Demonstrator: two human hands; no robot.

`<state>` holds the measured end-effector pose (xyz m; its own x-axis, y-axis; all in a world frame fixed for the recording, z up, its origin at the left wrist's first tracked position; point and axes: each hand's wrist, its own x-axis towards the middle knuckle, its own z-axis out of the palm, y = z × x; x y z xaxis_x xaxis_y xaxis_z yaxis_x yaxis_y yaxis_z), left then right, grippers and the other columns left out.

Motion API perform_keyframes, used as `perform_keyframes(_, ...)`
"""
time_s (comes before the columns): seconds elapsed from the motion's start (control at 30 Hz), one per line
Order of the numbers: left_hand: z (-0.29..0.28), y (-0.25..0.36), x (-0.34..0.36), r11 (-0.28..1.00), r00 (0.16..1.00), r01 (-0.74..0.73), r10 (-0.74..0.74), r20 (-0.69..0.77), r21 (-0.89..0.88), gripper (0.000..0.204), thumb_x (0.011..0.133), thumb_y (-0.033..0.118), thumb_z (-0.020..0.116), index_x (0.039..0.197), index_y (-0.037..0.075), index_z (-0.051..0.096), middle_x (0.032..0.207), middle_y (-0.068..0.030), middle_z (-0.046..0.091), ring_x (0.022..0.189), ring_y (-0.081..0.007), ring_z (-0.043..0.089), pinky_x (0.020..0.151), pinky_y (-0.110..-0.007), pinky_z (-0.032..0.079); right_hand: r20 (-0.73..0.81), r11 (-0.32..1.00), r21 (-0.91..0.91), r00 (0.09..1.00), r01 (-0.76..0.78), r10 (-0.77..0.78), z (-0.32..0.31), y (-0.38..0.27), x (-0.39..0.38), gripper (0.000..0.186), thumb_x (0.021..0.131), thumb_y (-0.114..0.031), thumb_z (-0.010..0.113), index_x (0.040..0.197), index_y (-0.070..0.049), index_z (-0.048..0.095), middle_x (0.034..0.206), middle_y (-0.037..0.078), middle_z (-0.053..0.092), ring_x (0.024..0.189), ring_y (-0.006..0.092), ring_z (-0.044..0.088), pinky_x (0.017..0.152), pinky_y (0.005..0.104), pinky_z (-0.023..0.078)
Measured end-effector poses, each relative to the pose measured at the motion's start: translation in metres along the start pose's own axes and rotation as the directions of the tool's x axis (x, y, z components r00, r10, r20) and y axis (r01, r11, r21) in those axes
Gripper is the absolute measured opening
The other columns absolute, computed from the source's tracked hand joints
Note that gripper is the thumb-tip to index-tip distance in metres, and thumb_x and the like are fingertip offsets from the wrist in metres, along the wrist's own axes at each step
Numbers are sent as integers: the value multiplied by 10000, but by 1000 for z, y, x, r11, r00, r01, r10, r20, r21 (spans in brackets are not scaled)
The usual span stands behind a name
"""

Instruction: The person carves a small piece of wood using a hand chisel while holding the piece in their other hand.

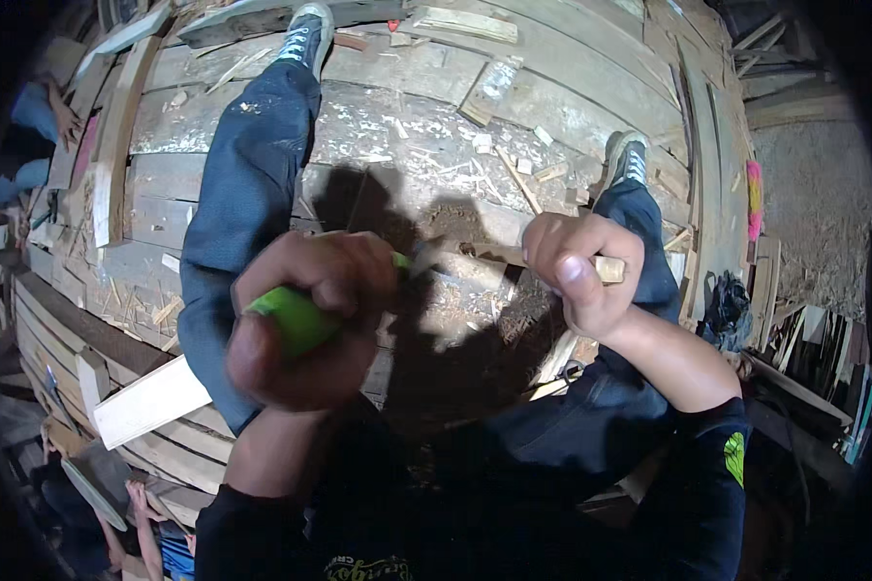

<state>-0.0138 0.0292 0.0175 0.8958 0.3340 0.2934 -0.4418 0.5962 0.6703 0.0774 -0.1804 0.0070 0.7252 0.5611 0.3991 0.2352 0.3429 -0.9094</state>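
Note:
My left hand (310,315), slightly blurred, is closed around a green-handled tool (295,320). A bit of its green shows past the fingers on the right, with a blurred greyish part beyond; I cannot tell its exact kind. My right hand (586,266) is a fist around a small piece of wood (608,269), whose pale end sticks out beside the thumb. The rest of that piece is hidden by the fingers. Both hands are held up in front of me, apart from each other, between my spread legs.
Wood chips and offcuts litter the plank floor (358,121). A wood block (491,90) lies ahead, and a pale board (152,400) rests by my left thigh. A black plastic bag (727,312) sits at the right. Other people's hands (145,504) show at the left edge and lower left.

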Motion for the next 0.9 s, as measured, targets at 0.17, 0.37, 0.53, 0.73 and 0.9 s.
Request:
perform_keyframes(0.17,9,-6,-5,993,994,92,-96,60,78,555,834,544,494,700,6,488,596,-78,463,524,-189,416,496,-311,303,71,999,38,997,38,-41,8,0,-2,185,858,-24,626,723,-26,499,639,68,545,565,148,491,504,287,389)
perform_keyframes(0.37,11,-13,-5,987,997,60,-66,40,150,572,856,551,482,665,12,475,577,-75,470,485,-174,423,443,-292,297,99,998,17,993,66,-67,9,1,0,178,826,28,645,739,-25,498,669,67,555,576,159,498,523,294,397)
perform_keyframes(0.53,8,14,0,997,994,-3,-5,110,73,493,887,559,383,769,87,462,599,-76,430,539,-198,374,593,-352,310,71,999,9,997,32,-32,7,3,-5,174,835,13,644,753,-17,493,665,64,552,576,166,495,526,300,400)
perform_keyframes(0.73,21,-15,-8,952,991,66,-98,93,298,551,843,564,490,691,35,462,570,-89,445,514,-210,396,550,-345,315,100,998,-18,993,57,-55,10,-1,-1,179,856,6,615,741,-36,484,670,67,570,554,160,495,538,299,413)
perform_keyframes(0.9,-2,9,-1,999,1000,12,-11,-13,39,488,902,549,356,759,94,452,586,-52,405,537,-196,372,625,-373,323,83,996,-24,993,85,-83,11,5,-4,187,854,-1,629,744,-32,482,661,77,557,580,166,505,530,305,407)
